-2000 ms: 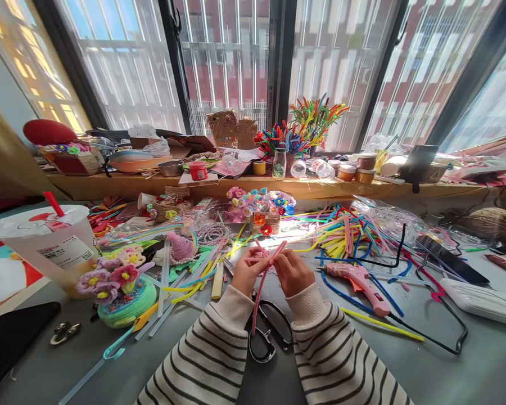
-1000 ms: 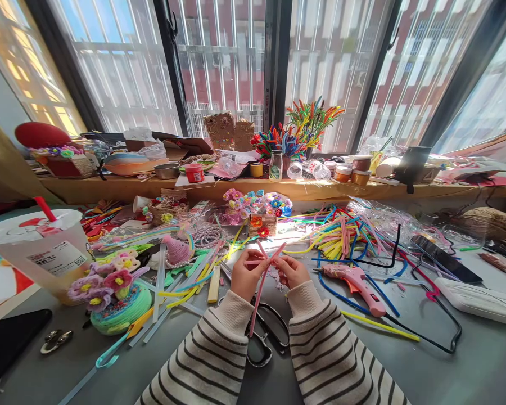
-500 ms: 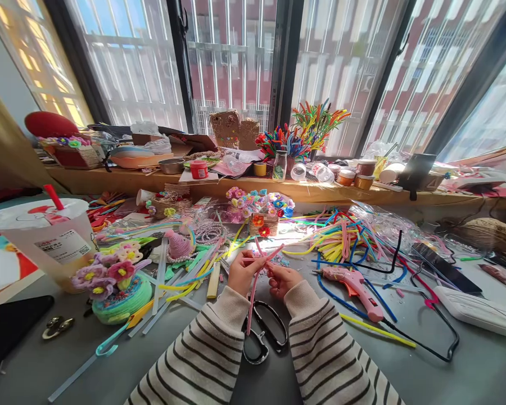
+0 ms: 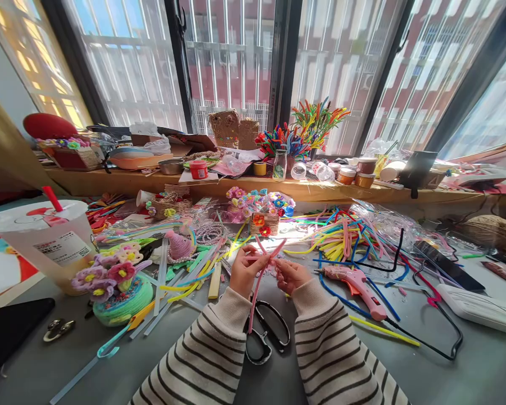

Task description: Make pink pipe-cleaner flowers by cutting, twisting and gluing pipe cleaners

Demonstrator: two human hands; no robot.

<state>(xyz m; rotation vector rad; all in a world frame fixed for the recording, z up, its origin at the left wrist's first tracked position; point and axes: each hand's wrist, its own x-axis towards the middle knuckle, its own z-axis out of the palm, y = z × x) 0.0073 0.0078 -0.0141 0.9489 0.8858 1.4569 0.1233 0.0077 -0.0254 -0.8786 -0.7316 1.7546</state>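
Pink fuzzy stems (image 4: 257, 289) cross one another between my two hands, one long end hanging down over the scissors. My left hand (image 4: 245, 271) pinches them near the crossing. My right hand (image 4: 292, 275) is closed at the right side of the crossing, its fingertips on the pink stems. Black-handled scissors (image 4: 283, 332) lie on the grey table (image 4: 270, 377) just below my hands, between the striped sleeves.
A pink glue gun (image 4: 356, 286) lies to the right with its black cord. On the left stand a drink cup (image 4: 61, 247) and a green crocheted piece with flowers (image 4: 124, 304). Coloured stems (image 4: 337, 242) are piled behind.
My right hand has shifted slightly right and up. The crossed pink stems have moved a little and their upper ends spread wider.
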